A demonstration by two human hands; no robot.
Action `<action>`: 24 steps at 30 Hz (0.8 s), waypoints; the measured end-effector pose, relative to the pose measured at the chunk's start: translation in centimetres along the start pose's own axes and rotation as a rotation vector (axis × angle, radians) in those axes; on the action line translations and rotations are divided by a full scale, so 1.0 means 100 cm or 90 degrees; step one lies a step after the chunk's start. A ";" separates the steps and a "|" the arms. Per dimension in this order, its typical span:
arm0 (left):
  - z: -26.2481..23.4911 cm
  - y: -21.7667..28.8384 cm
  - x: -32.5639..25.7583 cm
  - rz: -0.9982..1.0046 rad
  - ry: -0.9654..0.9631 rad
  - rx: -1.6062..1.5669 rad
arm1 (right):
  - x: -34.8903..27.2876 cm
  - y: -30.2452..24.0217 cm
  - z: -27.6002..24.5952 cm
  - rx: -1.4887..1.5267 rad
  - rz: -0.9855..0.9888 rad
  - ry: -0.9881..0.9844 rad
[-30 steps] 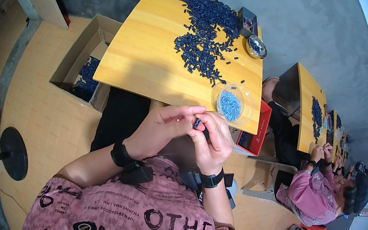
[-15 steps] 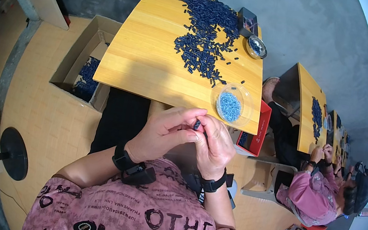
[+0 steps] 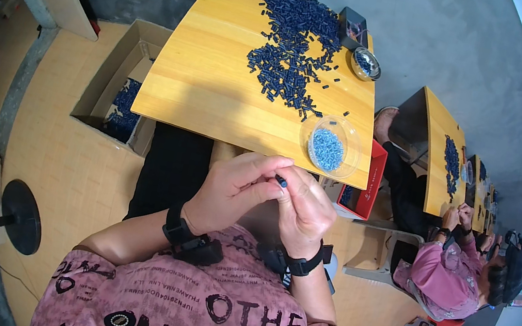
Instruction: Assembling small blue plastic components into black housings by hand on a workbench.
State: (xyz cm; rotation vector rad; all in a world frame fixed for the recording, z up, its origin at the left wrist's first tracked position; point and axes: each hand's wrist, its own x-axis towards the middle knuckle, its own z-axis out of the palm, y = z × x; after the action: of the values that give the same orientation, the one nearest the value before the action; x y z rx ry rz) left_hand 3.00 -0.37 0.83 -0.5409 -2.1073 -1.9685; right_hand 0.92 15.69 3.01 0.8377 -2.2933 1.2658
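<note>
Just off the near edge of the wooden table [image 3: 180, 91], my left hand [image 3: 236, 186] and my right hand [image 3: 304, 212] meet at the fingertips. Between them both pinch a small dark cylindrical piece [image 3: 281, 181], mostly covered by fingers, with one end showing. Beyond my right hand, a clear round tub [image 3: 352, 152] of tiny pale-blue parts [image 3: 327, 150] stands at the table's near right corner. A big loose heap of dark blue small pieces [image 3: 298, 24] spreads over the far and middle table.
A metal bowl [image 3: 366, 64] and a dark box [image 3: 354, 29] stand at the table's far right. On the floor are a cardboard box [image 3: 93, 100] with dark pieces, left, and a red box [image 3: 375, 175], right. Another person [image 3: 443, 269] works at a neighbouring table [image 3: 435, 133].
The small dark piece has turned slightly between my fingertips and now points more toward the lower right. My hands stay almost in the same place.
</note>
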 end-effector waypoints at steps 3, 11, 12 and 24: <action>0.005 -0.006 -0.002 -0.045 0.033 -0.066 | 0.002 0.005 0.004 -0.083 -0.072 0.020; 0.002 -0.022 -0.001 -0.247 0.121 -0.355 | 0.005 0.024 0.022 -0.085 -0.084 -0.011; -0.001 -0.026 -0.001 -0.247 0.124 -0.355 | 0.006 0.025 0.022 -0.063 -0.053 -0.040; -0.020 -0.077 0.017 -0.169 0.074 -0.090 | 0.015 0.061 0.035 0.146 0.175 -0.144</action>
State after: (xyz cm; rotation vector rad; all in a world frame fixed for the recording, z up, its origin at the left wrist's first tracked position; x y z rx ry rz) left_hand -1.79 -2.45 -5.40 -0.1684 -2.0680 -2.2437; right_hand -4.37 14.77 -1.70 0.7947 -2.5425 1.6540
